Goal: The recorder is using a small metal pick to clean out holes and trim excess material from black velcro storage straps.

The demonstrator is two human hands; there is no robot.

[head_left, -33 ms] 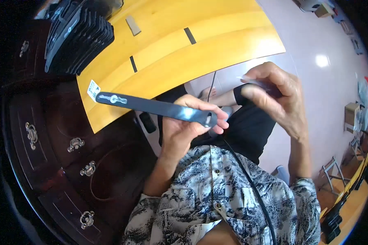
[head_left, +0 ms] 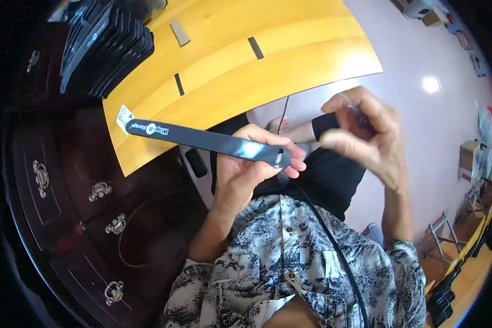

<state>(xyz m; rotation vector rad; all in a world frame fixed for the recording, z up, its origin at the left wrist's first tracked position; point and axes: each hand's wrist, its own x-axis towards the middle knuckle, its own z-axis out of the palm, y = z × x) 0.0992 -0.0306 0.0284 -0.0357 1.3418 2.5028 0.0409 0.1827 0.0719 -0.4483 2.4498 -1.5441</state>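
My left hand (head_left: 238, 167) is closed around a black strap (head_left: 202, 140), which has a slot at its near end and pale printing at its far end. The strap reaches left over the table's edge. Beside its far end is a white label (head_left: 124, 118); whether they are joined I cannot tell. My right hand (head_left: 369, 131) is raised on the right, apart from the strap, with thumb and forefinger spread. A shiny piece of clear plastic film (head_left: 357, 113) appears tucked in its curled fingers, partly hidden and blurred.
The yellow table (head_left: 218, 68) carries two short dark strips (head_left: 255, 48) and a grey-brown piece (head_left: 179, 33). A stack of black straps (head_left: 112, 52) stands at the far left. Dark drawers (head_left: 65, 218) lie left. A black cable (head_left: 333, 240) runs down my shirt.
The right hand's thumb and forefinger have shifted slightly, and the clear piece at its fingertips now shows nearer the palm. The strap has tilted a little, so its printing shows more clearly.
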